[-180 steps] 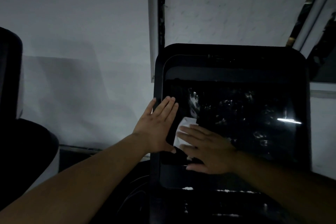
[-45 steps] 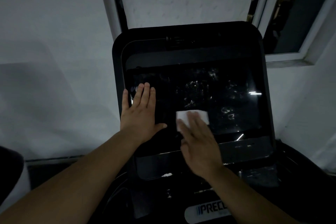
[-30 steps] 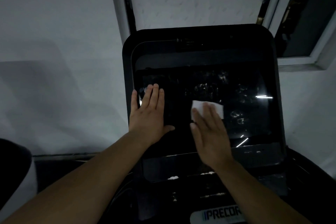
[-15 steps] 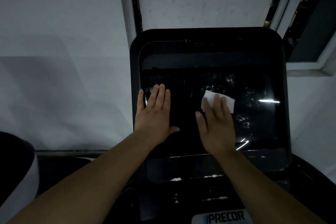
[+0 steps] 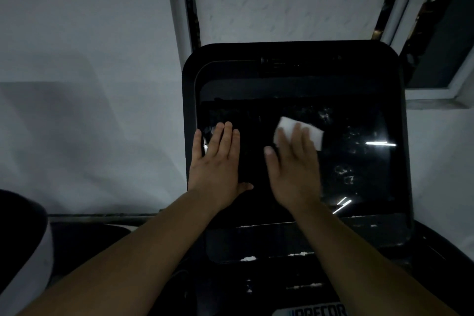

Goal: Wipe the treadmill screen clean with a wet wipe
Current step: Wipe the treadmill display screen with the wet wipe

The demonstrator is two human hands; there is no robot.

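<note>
The black treadmill screen point(image 5: 359, 161) fills the middle of the head view, with smudges and fingerprints on its right half. A white wet wipe point(image 5: 289, 127) lies flat on the glass near the upper middle. My right hand point(image 5: 295, 172) presses on the wipe with flat fingers, covering its lower part. At the screen's left edge my left hand point(image 5: 218, 164) rests flat with fingers together, one finger over the frame.
The console's black frame point(image 5: 289, 69) surrounds the screen, with a lower panel point(image 5: 282, 241) and a brand label point(image 5: 318, 310) below. A white wall point(image 5: 89, 59) stands behind, a window frame point(image 5: 431, 92) at upper right, and a dark object point(image 5: 18, 246) at lower left.
My right hand has slid the wipe upward and slightly right across the glass. The left hand has stayed flat at the screen's left edge.
</note>
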